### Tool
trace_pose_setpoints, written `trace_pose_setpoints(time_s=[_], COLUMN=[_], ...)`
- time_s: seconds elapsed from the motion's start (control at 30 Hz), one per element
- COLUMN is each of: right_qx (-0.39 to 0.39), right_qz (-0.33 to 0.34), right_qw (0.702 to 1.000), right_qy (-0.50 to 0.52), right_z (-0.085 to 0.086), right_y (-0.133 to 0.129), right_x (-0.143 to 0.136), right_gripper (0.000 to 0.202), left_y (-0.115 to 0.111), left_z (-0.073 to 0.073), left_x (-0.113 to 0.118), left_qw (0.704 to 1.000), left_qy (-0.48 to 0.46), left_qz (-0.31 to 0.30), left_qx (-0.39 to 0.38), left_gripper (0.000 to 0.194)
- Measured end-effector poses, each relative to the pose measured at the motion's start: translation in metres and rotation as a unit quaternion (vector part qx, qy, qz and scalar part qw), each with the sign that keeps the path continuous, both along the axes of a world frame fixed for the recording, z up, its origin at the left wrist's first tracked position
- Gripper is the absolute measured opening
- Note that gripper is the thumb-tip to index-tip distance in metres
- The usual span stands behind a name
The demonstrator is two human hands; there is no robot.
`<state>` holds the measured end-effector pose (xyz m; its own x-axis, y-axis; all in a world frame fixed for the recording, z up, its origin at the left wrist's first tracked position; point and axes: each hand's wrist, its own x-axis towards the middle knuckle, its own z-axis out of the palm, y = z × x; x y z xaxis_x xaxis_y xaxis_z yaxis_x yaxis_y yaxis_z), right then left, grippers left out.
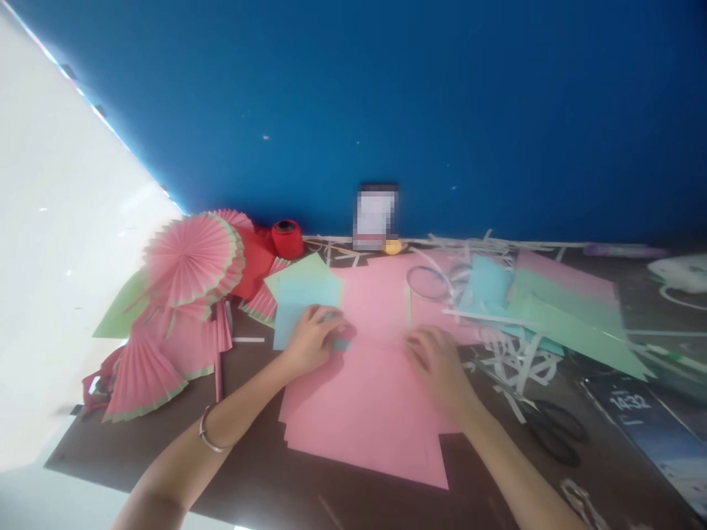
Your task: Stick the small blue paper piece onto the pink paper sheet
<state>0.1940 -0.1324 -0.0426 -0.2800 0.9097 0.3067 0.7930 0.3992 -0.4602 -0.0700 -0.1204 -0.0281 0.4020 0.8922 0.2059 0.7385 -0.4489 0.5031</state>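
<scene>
Several pink paper sheets [364,419] lie overlapping in the middle of the brown table. My left hand [316,337] rests at their left side, over the lower edge of a light blue sheet [292,302], its fingers curled; whether anything is between the fingertips is too blurred to tell. My right hand [439,364] touches the right part of the pink sheets with bent fingers, near a thin pale strip [408,305]. What its fingertips hold, if anything, is not clear. A bangle circles my left forearm.
Pink pleated paper fans [191,261] and a red tape roll [287,239] are at the left. White paper strips [522,368], green sheets [579,331], black-handled scissors [555,433] and a phone [652,427] lie at the right. Behind stands a blue wall [387,96].
</scene>
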Motion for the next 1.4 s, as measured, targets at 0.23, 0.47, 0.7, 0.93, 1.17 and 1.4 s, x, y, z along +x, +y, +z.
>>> trace_pose_setpoints(time_s=[0.23, 0.47, 0.7, 0.93, 1.17, 1.4], right_qx=[0.002, -0.004, -0.006, -0.006, 0.04, 0.026], right_qz=[-0.017, -0.02, -0.021, -0.02, -0.041, 0.107], right_qw=[1.0, 0.999, 0.999, 1.0, 0.998, 0.989], right_qy=[0.009, 0.033, 0.029, 0.016, 0.013, -0.097], right_z=[-0.004, -0.002, 0.0, 0.004, 0.007, 0.025], right_y=[-0.001, -0.002, -0.005, -0.006, -0.012, -0.036], right_x=[-0.001, -0.003, -0.005, -0.007, -0.009, -0.066], right_gripper=[0.014, 0.008, 0.007, 0.011, 0.023, 0.046], left_y=[-0.002, -0.009, -0.023, -0.044, -0.058, -0.057], left_z=[-0.006, -0.001, 0.015, 0.019, 0.01, -0.014], left_x=[0.001, 0.003, 0.013, 0.03, 0.036, 0.037], left_qw=[0.999, 0.987, 0.967, 0.958, 0.963, 0.967], left_qy=[0.021, 0.093, 0.211, 0.256, 0.253, 0.23], left_qz=[0.011, 0.003, -0.074, -0.074, -0.06, -0.026], left_qx=[0.036, 0.133, 0.119, 0.102, 0.072, 0.11], left_gripper=[0.033, 0.023, 0.025, 0.034, 0.053, 0.06])
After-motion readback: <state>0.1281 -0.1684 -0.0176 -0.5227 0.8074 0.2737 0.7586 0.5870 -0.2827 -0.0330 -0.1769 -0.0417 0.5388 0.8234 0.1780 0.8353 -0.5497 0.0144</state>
